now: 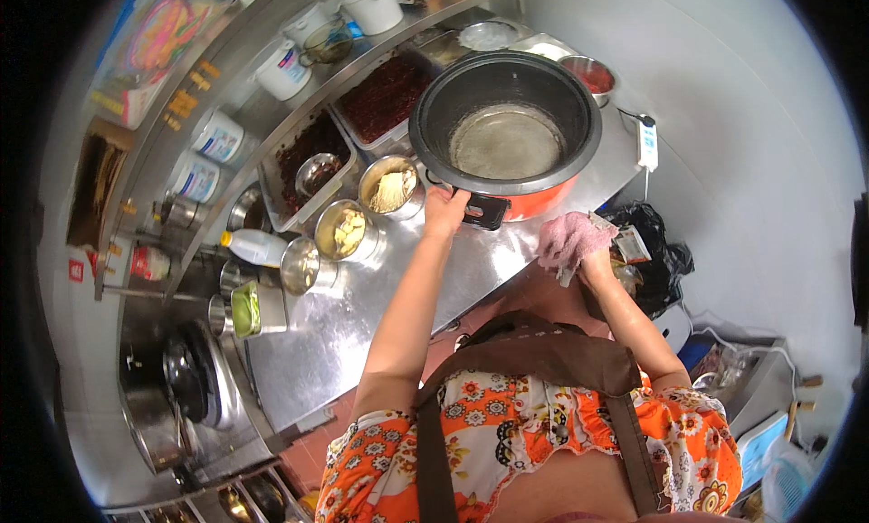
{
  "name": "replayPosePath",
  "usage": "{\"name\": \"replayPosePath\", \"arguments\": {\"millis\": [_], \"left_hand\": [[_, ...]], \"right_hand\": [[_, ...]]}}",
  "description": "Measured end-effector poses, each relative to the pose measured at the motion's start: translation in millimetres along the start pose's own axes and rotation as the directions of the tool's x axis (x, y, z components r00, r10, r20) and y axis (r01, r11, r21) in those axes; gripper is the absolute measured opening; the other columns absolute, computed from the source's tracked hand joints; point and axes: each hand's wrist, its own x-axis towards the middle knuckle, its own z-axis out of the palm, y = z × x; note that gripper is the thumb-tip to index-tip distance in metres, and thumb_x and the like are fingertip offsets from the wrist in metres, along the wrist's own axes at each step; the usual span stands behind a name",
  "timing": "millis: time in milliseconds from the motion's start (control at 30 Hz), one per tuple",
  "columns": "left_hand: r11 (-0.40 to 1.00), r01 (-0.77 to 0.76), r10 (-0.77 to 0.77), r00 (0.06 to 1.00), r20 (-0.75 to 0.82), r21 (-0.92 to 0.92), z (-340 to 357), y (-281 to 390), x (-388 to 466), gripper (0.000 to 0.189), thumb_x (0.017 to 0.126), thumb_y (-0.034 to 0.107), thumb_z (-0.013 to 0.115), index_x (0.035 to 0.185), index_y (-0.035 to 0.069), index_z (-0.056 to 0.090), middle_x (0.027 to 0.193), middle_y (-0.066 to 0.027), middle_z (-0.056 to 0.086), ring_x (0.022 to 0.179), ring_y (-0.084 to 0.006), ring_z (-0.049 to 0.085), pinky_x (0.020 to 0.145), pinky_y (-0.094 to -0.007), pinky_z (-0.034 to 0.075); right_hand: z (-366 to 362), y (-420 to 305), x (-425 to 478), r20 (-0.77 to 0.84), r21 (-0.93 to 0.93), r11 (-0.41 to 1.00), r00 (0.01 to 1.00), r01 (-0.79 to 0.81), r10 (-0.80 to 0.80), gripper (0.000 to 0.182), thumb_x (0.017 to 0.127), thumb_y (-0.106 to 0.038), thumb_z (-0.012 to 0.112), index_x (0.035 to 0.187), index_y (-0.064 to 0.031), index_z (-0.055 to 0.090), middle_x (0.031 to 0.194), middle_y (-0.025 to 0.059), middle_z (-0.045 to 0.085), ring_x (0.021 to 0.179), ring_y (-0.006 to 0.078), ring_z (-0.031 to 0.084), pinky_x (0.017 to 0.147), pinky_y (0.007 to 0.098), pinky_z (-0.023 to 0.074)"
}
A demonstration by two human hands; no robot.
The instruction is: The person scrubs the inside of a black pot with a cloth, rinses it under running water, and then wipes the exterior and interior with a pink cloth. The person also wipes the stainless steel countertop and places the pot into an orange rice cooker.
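A large electric cooker with an orange-red body [543,203] stands on the steel worktable in front of me. Its wide black inner pot [438,126] has no lid on, and its pale bottom [508,143] looks wet; how deep any liquid is, I cannot tell. My left hand [445,213] grips the cooker's black side handle [485,213], thumb lying over it. Past the table's front edge, my right hand [596,268] holds a bunched pink cloth [574,240], apart from the cooker. The cloth hides most of those fingers.
Steel bowls of enoki mushrooms [392,189] and pale yellow pieces [348,234] stand left of the cooker. Behind them are plastic tubs of dark red sauce [383,99]. A shelf [407,24] with white buckets overhangs the back. A black rubbish bag [652,251] and power strip [647,145] are at right.
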Motion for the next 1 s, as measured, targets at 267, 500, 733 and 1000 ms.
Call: {"name": "replayPosePath", "arguments": {"millis": [267,500,733,1000], "left_hand": [[0.898,0.28,-0.253,0.96,0.122,-0.339,-2.2,16.4,-9.9,0.031,0.078,0.033,0.06,0.088,0.005,0.054,0.075,-0.0049,0.058,0.061,-0.0182,0.056,0.053,-0.0378,0.048],[0.752,0.428,-0.224,0.881,0.416,-0.501,-4.8,8.8,10.1,0.038,0.071,0.03,0.062,0.096,0.002,0.056,0.091,-0.0108,0.061,0.077,-0.0259,0.062,0.066,-0.0461,0.05],[0.648,0.413,-0.219,0.906,0.362,-0.64,5.2,14.7,-9.5,0.034,0.075,0.02,0.056,0.103,0.001,0.051,0.091,-0.0133,0.062,0.07,-0.0269,0.065,0.058,-0.0478,0.055],[0.746,0.427,-0.296,0.9,0.32,-0.511,4.0,22.0,-23.1,0.045,0.08,0.031,0.056,0.105,-0.006,0.049,0.085,-0.0175,0.059,0.069,-0.0338,0.063,0.056,-0.0508,0.057]], "right_hand": [[5.2,22.8,13.0,0.113,-0.391,0.906,0.986,0.161,-0.127,0.024,0.088,-0.025,0.05,0.089,-0.0021,0.057,0.082,0.0085,0.06,0.072,0.017,0.058,0.06,0.0298,0.0469],[65.9,-6.8,9.5,0.3,-0.632,0.75,0.954,0.196,0.003,0.012,0.084,-0.016,0.049,0.08,-0.0062,0.052,0.075,0.0095,0.056,0.072,0.0241,0.055,0.066,0.0348,0.0441],[54.2,10.3,20.5,0.647,-0.75,0.041,0.745,0.66,-0.161,0.045,0.075,-0.015,0.056,0.115,0.0,0.043,0.099,0.0176,0.054,0.084,0.0351,0.057,0.074,0.0402,0.0487],[89.2,-35.0,33.4,0.716,-0.697,0.006,0.696,0.717,0.046,0.026,0.068,-0.014,0.06,0.093,-0.0066,0.057,0.083,0.0119,0.058,0.082,0.0292,0.059,0.067,0.0374,0.0498]]}}
